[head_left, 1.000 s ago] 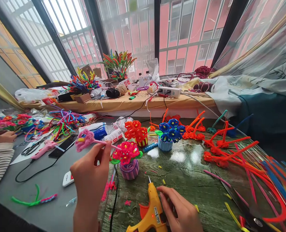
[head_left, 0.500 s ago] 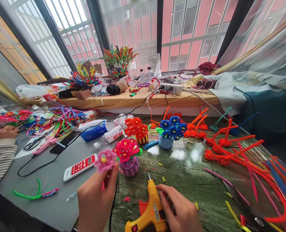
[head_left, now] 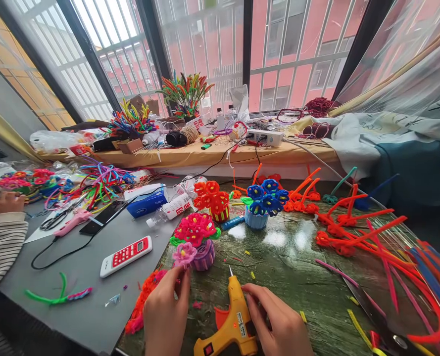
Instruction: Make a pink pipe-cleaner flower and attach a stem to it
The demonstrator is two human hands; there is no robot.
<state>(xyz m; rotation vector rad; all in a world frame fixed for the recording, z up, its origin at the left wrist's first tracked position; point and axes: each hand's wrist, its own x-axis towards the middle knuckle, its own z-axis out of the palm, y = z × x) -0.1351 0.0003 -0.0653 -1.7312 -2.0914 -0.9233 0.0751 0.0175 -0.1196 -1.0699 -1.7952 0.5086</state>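
My left hand (head_left: 167, 309) pinches a pink pipe-cleaner flower (head_left: 184, 253) with a yellow centre, just in front of a purple pot (head_left: 204, 255) of crimson flowers (head_left: 195, 229). The fingers of my right hand (head_left: 275, 316) are curled against the right side of a yellow hot glue gun (head_left: 231, 316). Its metal nozzle points away from me, and a small red light glows on its body. Behind stand a striped pot (head_left: 219, 213) with orange flowers and a light blue pot (head_left: 256, 219) with blue flowers.
Scissors (head_left: 375, 316) and orange pipe-cleaner flowers (head_left: 340, 242) lie at the right. A red-and-white calculator-like device (head_left: 126, 256), a pink glue gun (head_left: 73, 221) and a bottle (head_left: 170, 210) lie left. Another person's hand (head_left: 8, 202) is at the far left.
My left hand has moved right and down with the pink flower, uncovering an orange and pink pipe-cleaner bundle. My right hand and the glue gun have hardly moved.
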